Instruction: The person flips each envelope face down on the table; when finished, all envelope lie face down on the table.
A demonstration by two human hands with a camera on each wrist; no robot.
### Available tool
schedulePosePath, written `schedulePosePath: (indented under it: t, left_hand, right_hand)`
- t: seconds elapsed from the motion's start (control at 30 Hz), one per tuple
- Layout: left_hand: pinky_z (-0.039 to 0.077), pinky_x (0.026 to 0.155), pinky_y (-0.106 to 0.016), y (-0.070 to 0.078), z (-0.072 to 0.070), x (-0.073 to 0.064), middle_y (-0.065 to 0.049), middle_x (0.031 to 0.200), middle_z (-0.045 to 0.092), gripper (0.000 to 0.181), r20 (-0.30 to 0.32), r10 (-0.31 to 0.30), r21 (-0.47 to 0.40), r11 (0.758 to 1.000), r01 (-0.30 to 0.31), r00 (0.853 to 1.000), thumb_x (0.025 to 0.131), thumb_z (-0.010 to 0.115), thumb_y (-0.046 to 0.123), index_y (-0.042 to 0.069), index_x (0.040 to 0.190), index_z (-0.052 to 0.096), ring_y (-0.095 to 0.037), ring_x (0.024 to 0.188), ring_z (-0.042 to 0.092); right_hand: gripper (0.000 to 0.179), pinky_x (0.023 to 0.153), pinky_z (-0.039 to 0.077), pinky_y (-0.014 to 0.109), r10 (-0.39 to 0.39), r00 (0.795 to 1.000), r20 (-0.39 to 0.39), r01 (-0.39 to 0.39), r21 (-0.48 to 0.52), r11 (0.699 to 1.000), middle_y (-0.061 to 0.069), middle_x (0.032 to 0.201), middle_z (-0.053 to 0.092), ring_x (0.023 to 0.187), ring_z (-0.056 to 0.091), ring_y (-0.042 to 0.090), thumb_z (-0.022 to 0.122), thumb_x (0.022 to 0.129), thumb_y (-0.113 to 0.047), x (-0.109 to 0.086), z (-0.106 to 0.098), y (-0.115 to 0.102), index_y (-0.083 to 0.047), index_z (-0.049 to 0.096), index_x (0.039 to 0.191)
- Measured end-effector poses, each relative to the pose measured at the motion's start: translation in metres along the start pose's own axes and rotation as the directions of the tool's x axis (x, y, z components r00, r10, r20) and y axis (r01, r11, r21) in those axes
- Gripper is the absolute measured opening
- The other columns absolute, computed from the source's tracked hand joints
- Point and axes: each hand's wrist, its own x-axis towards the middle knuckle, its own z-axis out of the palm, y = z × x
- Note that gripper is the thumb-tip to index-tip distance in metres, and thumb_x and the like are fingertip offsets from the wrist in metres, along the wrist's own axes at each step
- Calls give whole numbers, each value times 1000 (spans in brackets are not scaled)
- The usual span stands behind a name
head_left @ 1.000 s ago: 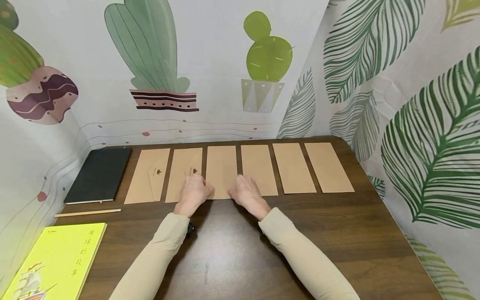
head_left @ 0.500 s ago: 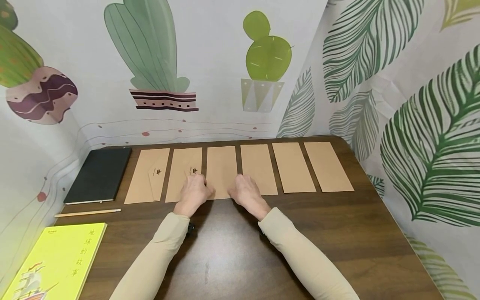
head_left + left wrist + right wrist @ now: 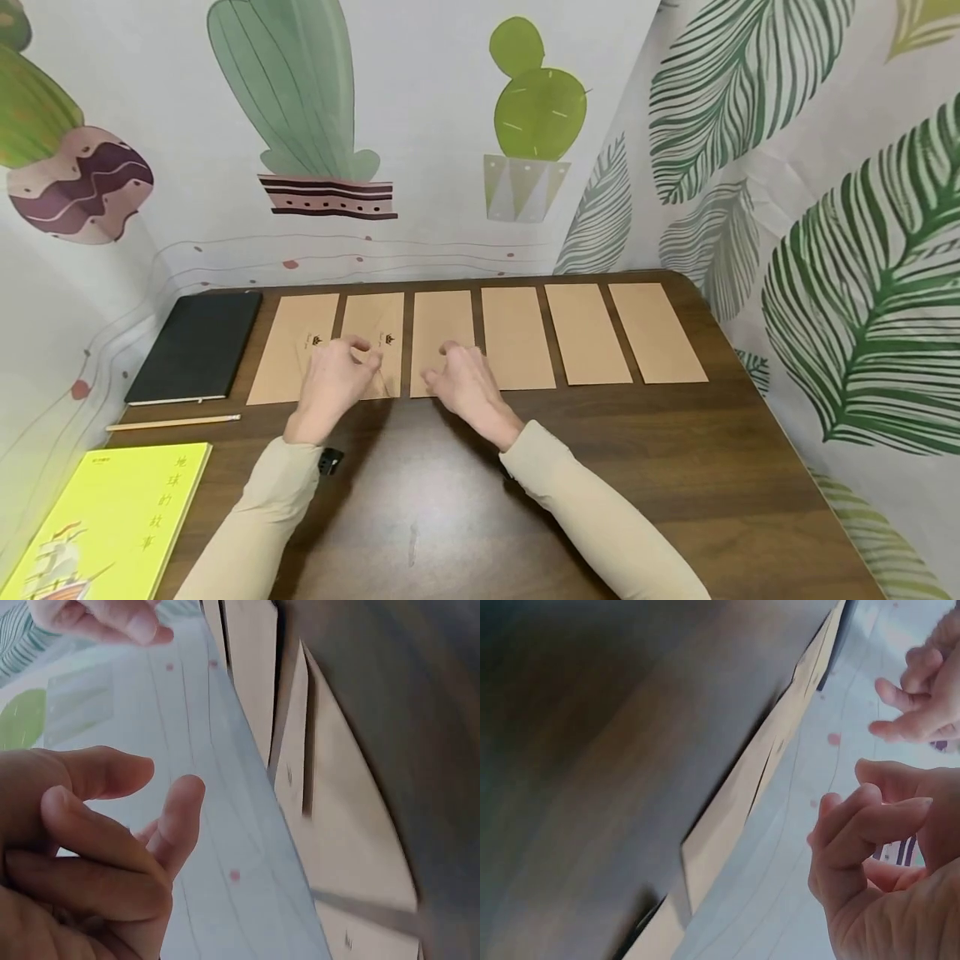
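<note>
Yellow book (image 3: 112,500): lay at the near left corner of the table (image 3: 450,500), a ship printed on its cover.
Pencil (image 3: 174,423): lay between the yellow book and the black notebook.
Black notebook (image 3: 195,346): lay flat, just left of the envelope row.
First envelope (image 3: 296,317): lay flat, a crown mark showing, partly covered from view by the left hand.
Left hand (image 3: 333,379): hung over the gap between the first two envelopes, fingers loosely curled, thumb and index tips apart, gripping nothing.
Second envelope (image 3: 375,317): lay flat, also crown-marked.
Third envelope (image 3: 442,317): lay plain side up.
Right hand (image 3: 467,383): hovered over the third envelope, fingers loosely bent, gripping nothing.
Last three envelopes (image 3: 588,333): lay plain side up, side by side.
</note>
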Motion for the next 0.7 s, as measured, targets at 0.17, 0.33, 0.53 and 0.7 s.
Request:
schedulePosePath:
  t: [0.17, 0.33, 0.53, 0.7]
  left_hand:
    - [47, 60, -34, -15, -15, 2, -16, 81, 75, 38, -22, -15, 61, 998, 16, 1000, 101, 67, 27, -5, 118, 75, -27, 70, 66]
    - [57, 75, -47, -28, -20, 2, -27, 105, 79, 40, 0, -52, 64, 997, 52, 999, 103, 66, 29, -5, 122, 75, -42, 93, 74]
    - [52, 64, -35, -40, -21, 3, -25, 101, 81, 36, 12, -85, 31, 996, 85, 996, 102, 69, 29, -2, 118, 76, -37, 85, 76]
    - [46, 59, -30, -47, -22, 3, -21, 92, 82, 34, 1, -79, 34, 996, 79, 997, 101, 69, 28, -2, 115, 78, -29, 75, 73]
  right_hand:
    - [50, 56, 49, 25, -1, 1000, 29, 3, -70, 998, 14, 100, 80, 59, 56, 11, 80, 99, -33, 1, 15, -13, 0, 70, 136]
    - [38, 50, 44, 25, -11, 997, 74, 16, -78, 997, 8, 83, 70, 58, 53, 14, 80, 100, -32, 5, 29, -25, -1, 72, 120]
    - [34, 53, 48, 28, -67, 996, 62, 74, -110, 991, 2, 74, 62, 60, 54, 13, 79, 101, -36, 17, 50, -29, -4, 71, 101]
    - [30, 57, 50, 26, -35, 996, 83, 46, -133, 990, 4, 76, 66, 63, 59, 15, 78, 101, -36, 20, 53, -40, -6, 71, 98]
